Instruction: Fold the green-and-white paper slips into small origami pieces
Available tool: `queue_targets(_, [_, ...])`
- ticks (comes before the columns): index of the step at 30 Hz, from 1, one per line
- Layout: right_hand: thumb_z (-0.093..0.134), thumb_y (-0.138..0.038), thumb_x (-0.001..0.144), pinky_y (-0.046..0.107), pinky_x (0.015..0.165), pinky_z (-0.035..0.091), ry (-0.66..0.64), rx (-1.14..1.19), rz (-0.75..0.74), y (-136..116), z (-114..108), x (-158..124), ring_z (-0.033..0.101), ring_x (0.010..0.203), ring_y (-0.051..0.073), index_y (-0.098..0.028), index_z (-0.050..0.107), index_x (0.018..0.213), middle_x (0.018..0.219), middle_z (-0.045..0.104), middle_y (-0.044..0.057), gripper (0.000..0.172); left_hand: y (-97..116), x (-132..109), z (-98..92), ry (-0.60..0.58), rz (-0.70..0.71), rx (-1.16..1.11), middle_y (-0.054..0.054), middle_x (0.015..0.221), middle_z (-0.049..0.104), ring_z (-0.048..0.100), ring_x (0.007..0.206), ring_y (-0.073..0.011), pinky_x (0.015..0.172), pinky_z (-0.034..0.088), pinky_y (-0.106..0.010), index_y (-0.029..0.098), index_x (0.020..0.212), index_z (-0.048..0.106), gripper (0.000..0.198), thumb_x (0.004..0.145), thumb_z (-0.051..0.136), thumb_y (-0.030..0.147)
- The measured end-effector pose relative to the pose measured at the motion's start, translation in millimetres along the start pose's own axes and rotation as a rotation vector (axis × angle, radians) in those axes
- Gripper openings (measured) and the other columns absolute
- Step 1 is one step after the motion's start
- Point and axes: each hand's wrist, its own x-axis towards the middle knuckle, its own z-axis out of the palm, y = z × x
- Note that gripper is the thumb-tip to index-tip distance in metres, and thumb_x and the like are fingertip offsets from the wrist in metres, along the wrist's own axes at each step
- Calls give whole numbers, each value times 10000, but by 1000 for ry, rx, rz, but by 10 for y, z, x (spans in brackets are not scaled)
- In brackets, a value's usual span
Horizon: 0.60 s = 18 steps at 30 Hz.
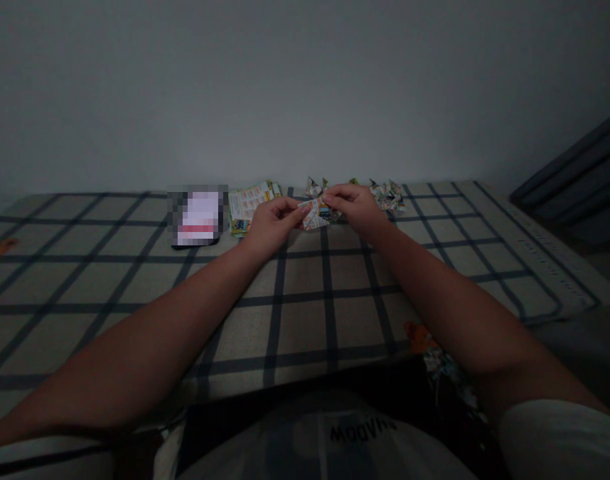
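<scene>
Between my two hands is a small folded piece of printed paper (315, 215), held above the checked tablecloth. My left hand (275, 223) pinches its left edge with thumb and fingers. At the paper's upper right, my right hand (353, 205) grips it between thumb and forefinger. A stack of printed paper sheets (252, 200) lies just behind and left of my left hand. Several folded paper pieces (392, 195) sit behind and to the right of my right hand, partly hidden by it.
A phone-like device (199, 217), its screen blurred out, lies left of the paper stack. The blue-checked tablecloth (305, 280) covers the table up to the grey wall (305, 87). Dark folded fabric (579, 180) stands at the right. An orange patterned thing (419, 337) shows near my right forearm.
</scene>
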Motion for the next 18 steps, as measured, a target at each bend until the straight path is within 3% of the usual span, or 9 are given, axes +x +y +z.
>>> queue_targets(7, [640,-656,831,291,690,448,-29,-119,-24,-28,-31,8,571,730,155,-167,720,783,752,682,37,498,-20,13,-32,47,53,46,8,649,660,554,594,-106,602,443,-243,185,698,669,337,783,790,487])
queue_targets(13, [691,-592,810,276,690,419,-126,-163,-55,-21,-26,5,537,720,136,-164,681,780,748,650,15,428,-17,5,-39,44,38,114,-4,640,669,579,590,-116,594,461,-250,182,685,675,354,780,793,502])
queue_targets(18, [663,-496,833,272,669,400,-126,-214,-71,-26,-7,-5,496,697,125,-154,656,785,731,607,7,345,-64,1,-21,-25,-59,-8,-19,689,710,645,616,-133,633,534,-270,179,747,703,381,702,848,529])
